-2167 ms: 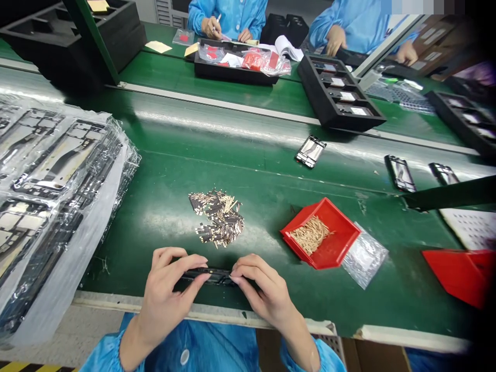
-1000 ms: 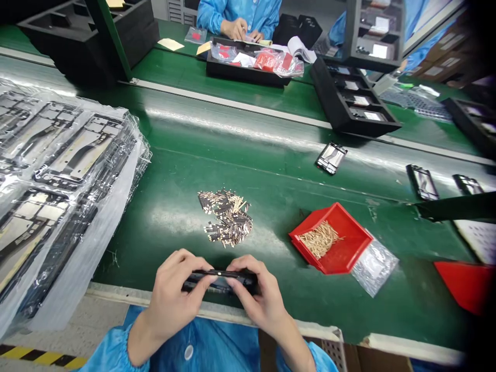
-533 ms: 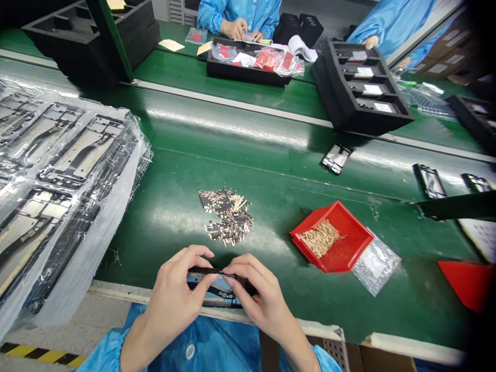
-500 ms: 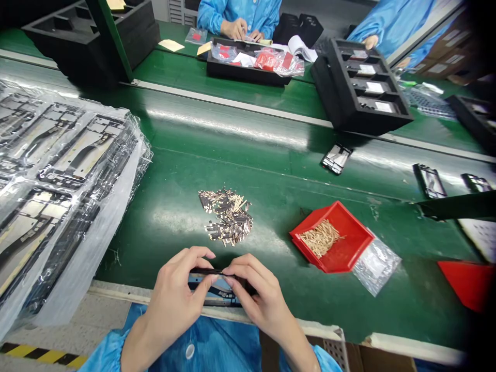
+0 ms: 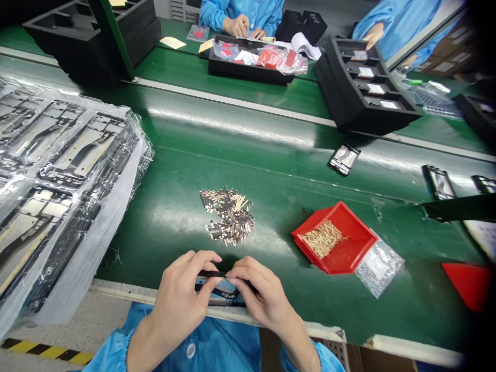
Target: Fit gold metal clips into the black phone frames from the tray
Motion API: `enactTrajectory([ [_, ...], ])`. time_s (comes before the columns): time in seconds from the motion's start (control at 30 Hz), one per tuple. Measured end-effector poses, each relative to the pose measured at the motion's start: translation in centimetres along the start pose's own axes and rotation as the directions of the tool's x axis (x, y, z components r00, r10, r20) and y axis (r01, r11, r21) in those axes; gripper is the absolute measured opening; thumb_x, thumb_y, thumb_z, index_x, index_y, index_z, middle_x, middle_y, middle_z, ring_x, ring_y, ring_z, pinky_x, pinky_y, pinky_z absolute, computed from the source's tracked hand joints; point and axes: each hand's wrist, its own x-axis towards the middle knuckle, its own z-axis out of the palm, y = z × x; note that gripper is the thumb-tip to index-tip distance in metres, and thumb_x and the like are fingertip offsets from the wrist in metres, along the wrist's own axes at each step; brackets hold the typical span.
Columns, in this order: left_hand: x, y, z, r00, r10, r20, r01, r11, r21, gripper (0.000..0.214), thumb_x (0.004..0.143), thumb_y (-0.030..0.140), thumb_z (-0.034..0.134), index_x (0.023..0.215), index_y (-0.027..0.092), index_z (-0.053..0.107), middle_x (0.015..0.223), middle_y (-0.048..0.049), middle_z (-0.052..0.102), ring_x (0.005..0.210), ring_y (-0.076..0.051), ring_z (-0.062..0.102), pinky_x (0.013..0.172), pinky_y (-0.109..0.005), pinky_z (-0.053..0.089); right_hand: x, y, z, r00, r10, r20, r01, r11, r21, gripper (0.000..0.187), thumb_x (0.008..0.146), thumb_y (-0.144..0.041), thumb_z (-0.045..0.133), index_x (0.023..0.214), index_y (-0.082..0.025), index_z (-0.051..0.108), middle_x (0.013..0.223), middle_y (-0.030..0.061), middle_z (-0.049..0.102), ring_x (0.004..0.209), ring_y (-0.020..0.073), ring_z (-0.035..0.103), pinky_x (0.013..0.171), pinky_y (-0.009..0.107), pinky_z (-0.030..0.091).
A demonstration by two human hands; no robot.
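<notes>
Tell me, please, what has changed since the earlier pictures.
The held frame has tipped, showing more of its inner face; the left hand and right hand have drawn closer, both keeping hold. Another black tray now tops the one opposite, a co-worker's hand at its edge. The loose frames beyond slid right. The parts pile and red bin stayed put.

Blue smock (image 5: pixel 228 343) w/ wht btn (image 5: pixel 190 351), long slvs (image 5: pixel 112 352)

A glossy green bench top (image 5: pixel 174 199), a bright red bin (image 5: pixel 351 243) of tan slivers (image 5: pixel 323 239), a pile (image 5: pixel 232 219) of black, brown and gold parts. The held frame (image 5: pixel 221 295) is black around a pale blue panel (image 5: pixel 226 287). Sleeves (image 5: pixel 110 352) are bright blue; black trays (image 5: pixel 382 121) show white labels (image 5: pixel 375 89); floor tape (image 5: pixel 48 352) is striped yellow and black.
</notes>
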Motion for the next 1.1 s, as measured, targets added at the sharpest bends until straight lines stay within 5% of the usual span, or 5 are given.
enactTrajectory([
  [0.27, 0.7, 0.3, -1.1, 0.975, -0.183, 0.124, 0.197, 0.973, -0.117, 0.041, 0.093, 0.013, 0.073, 0.128, 0.033, 0.067, 0.088, 0.0058, 0.082, 0.081, -0.019, 0.082, 0.077, -0.029, 0.061, -0.3, -0.5, -0.2, 0.988, 0.140, -0.066, -0.138, 0.990, 0.036, 0.025, 0.105, -0.014, 0.070, 0.126, -0.025, 0.064, 0.096, 0.0030, 0.072, 0.080, 0.0180, 0.071, 0.073, 0.027, 0.061],
  [0.63, 0.7, 0.4, -1.5, 0.978, -0.186, 0.091, 0.199, 0.966, -0.162, 0.036, 0.094, 0.018, 0.074, 0.127, 0.032, 0.070, 0.088, 0.0046, 0.083, 0.081, -0.019, 0.081, 0.079, -0.028, 0.063, -0.5, -0.9, -0.6, 0.977, 0.208, -0.052, -0.203, 0.975, 0.094, 0.027, 0.104, -0.018, 0.072, 0.128, -0.028, 0.066, 0.099, 0.0017, 0.074, 0.083, 0.0174, 0.072, 0.074, 0.026, 0.060],
  [0.87, 0.4, -0.7, -2.8, 0.995, -0.074, -0.065, 0.069, 0.995, -0.065, 0.027, 0.103, 0.026, 0.071, 0.129, 0.032, 0.075, 0.118, -0.0051, 0.081, 0.109, -0.025, 0.078, 0.096, -0.037, 0.064, 2.3, -0.4, -2.6, 0.909, 0.365, 0.202, -0.398, 0.903, 0.158, 0.012, 0.107, -0.032, 0.073, 0.115, -0.026, 0.079, 0.096, -0.0001, 0.080, 0.082, 0.0172, 0.072, 0.079, 0.027, 0.057],
  [1.0, 0.1, -1.6, -4.2, 0.955, -0.031, -0.295, 0.067, 0.991, 0.112, 0.045, 0.105, 0.040, 0.071, 0.149, 0.037, 0.065, 0.156, -0.0099, 0.065, 0.146, -0.036, 0.055, 0.120, -0.058, 0.051, 7.3, 3.3, -3.3, 0.859, 0.498, -0.121, -0.415, 0.814, 0.406, 0.025, 0.091, -0.043, 0.088, 0.100, -0.022, 0.078, 0.087, -0.0008, 0.076, 0.080, 0.0178, 0.066, 0.072, 0.026, 0.055],
  [1.1, -0.1, -2.8, -5.4, 0.958, 0.014, -0.285, 0.018, 0.994, 0.111, 0.032, 0.105, 0.038, 0.070, 0.137, 0.036, 0.071, 0.143, -0.0088, 0.072, 0.134, -0.033, 0.064, 0.110, -0.051, 0.059, 11.8, 7.3, -3.8, 0.771, 0.548, -0.324, -0.353, 0.792, 0.499, 0.037, 0.097, -0.056, 0.075, 0.110, -0.022, 0.071, 0.085, -0.0008, 0.071, 0.066, 0.0149, 0.061, 0.054, 0.023, 0.049],
])
